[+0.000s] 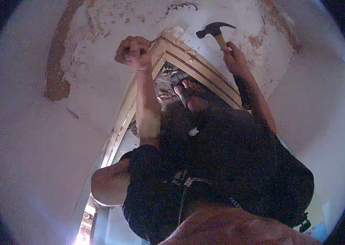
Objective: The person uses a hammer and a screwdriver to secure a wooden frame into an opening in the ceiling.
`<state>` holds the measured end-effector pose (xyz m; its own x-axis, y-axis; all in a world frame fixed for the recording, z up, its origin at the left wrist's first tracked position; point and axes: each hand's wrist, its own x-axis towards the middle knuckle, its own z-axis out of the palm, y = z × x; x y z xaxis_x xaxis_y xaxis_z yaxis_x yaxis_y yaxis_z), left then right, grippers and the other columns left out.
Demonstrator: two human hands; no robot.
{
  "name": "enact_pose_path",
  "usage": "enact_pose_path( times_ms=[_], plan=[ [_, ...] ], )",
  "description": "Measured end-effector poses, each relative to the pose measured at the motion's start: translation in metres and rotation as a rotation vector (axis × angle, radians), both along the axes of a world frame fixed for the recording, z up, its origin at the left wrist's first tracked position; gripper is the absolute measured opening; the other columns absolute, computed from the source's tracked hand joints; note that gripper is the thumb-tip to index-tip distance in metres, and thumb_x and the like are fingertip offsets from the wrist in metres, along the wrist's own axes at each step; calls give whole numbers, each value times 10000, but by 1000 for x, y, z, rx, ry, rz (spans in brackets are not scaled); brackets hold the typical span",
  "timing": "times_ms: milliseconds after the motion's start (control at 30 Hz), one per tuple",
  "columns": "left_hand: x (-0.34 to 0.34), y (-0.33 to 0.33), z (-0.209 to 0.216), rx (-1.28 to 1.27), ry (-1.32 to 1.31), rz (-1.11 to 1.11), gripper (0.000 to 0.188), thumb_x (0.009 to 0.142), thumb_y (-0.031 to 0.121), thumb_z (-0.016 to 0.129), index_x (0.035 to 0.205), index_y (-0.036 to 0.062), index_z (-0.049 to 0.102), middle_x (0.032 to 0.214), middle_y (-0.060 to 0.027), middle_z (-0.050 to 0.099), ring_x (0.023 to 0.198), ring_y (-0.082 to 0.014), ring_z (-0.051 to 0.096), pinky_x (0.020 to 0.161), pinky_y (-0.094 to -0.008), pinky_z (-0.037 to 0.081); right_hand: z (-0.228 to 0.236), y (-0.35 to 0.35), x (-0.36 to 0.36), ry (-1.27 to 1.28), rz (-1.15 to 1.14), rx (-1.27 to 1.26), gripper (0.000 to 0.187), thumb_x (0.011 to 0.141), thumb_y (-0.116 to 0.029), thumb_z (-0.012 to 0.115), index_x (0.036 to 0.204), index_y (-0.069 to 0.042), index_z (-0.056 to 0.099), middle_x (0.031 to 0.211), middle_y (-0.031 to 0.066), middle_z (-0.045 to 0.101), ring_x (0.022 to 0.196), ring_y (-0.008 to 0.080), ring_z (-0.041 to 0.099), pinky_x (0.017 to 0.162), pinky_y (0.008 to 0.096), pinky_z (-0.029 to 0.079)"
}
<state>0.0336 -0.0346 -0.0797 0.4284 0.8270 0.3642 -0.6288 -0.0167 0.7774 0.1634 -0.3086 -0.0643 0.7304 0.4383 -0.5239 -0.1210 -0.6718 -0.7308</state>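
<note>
My right hand [236,61] is wrapped round the pale handle of a claw hammer [216,29]. Its dark metal head is raised beyond the hand, near the rough wall. My left hand [135,53] is closed beside the corner of a grooved, cream-coloured wooden frame [203,67]. Something thin and dark seems to reach from its fingers to that corner, but the fist hides most of it. Pale splintered bits [192,53] stick up from the frame's edge between my two hands.
White wall [111,53] with scraped, flaking patches surrounds the frame. A strip of bare brown surface [58,69] runs down the left. Inside the frame's corner, my foot [193,98] is near dark debris [166,83]. Bright light enters at the lower left.
</note>
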Motion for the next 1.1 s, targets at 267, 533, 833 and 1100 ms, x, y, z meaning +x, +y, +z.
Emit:
enact_pose_path(
  times_ms=[267, 533, 833, 1100],
  plan=[
    [27, 39, -16, -227, 110, -291, 307, 857, 238, 537, 621, 70, 436, 508, -53, 414, 389, -154, 391, 344, -300, 350, -39, -17, -12, 68, -72, 94, 241, 964, -279, 428, 1003, -53, 502, 573, 6, 519, 450, 103, 456, 416, 296, 374],
    [86, 80, 4, -149, 681, -723, 370, 895, 338, 484, 605, 108, 469, 474, 4, 421, 351, -119, 369, 341, -275, 307, -63, -14, 3, -14, -24, 178, 280, 964, -302, 422, 1013, -41, 514, 563, 13, 515, 437, 109, 470, 399, 295, 372],
    [54, 60, 29, -174, 135, -526, 283, 849, 188, 506, 599, 100, 408, 507, -43, 399, 365, -150, 337, 344, -300, 263, -53, -14, -7, 105, -105, 184, 288, 967, -335, 432, 983, -56, 500, 586, -6, 468, 392, 72, 398, 342, 236, 327],
    [1, 22, -15, 407, 513, -43, 304, 854, 278, 548, 631, 82, 482, 549, -63, 455, 442, -166, 395, 457, -313, 358, -67, -25, -1, 106, -93, 161, 308, 957, -306, 440, 1032, -12, 498, 567, 35, 519, 387, 118, 459, 364, 285, 373]
  ],
)
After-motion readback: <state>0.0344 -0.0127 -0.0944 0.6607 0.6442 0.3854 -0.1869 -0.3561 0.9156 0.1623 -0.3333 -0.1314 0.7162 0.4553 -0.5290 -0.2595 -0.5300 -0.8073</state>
